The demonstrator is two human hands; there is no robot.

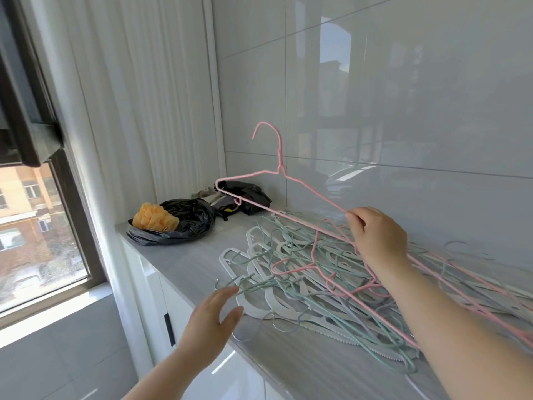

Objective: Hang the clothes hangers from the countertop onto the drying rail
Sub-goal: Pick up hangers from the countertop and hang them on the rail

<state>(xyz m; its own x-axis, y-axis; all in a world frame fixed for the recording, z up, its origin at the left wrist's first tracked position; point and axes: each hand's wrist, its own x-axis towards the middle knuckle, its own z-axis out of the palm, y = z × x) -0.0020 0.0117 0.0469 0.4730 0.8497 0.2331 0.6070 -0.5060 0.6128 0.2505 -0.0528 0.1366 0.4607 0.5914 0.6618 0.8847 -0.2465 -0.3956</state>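
Head view: right hand pinches one pink hanger; left hand spread, empty, by tangled pile

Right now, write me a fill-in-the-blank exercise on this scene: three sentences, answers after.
1. The right hand pinches a raised hanger coloured ____.
2. The left hand, fingers straight near the hanger pile, holds ____.
3. The orange bath pouf rests on a plastic bag coloured ____.

Missing words: pink; nothing; black.
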